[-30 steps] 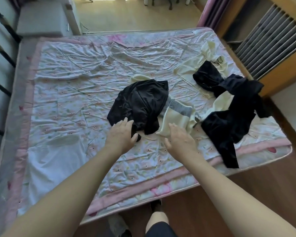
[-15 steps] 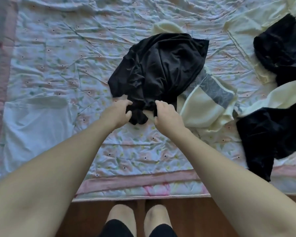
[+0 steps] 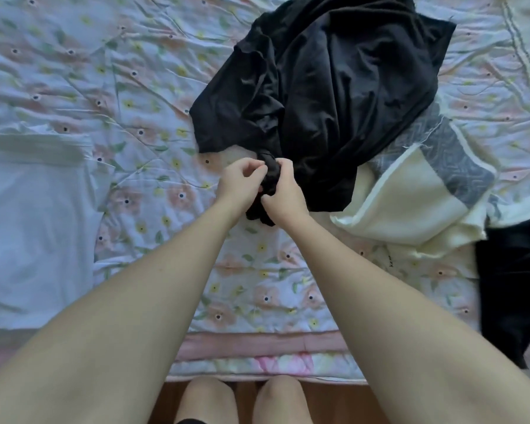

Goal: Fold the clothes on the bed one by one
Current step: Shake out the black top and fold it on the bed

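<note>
From my head camera I look down at the bed with the flowery quilted cover. A moment ago my hands were just reaching out with loose fingers. Now they have come together on the crumpled black soft garment in the middle of the bed. My left hand curls its fingers and pinches the bunched near end of it. My right hand grips the same bunch, right beside the left. The camera is also much closer to the bed than before.

I think this means I have picked my first piece and can lift and shake it flat next.

A cream cloth with a grey patterned band touches the black garment on the right. Another dark garment lies at the right edge. A white flat cloth lies on the left.
</note>
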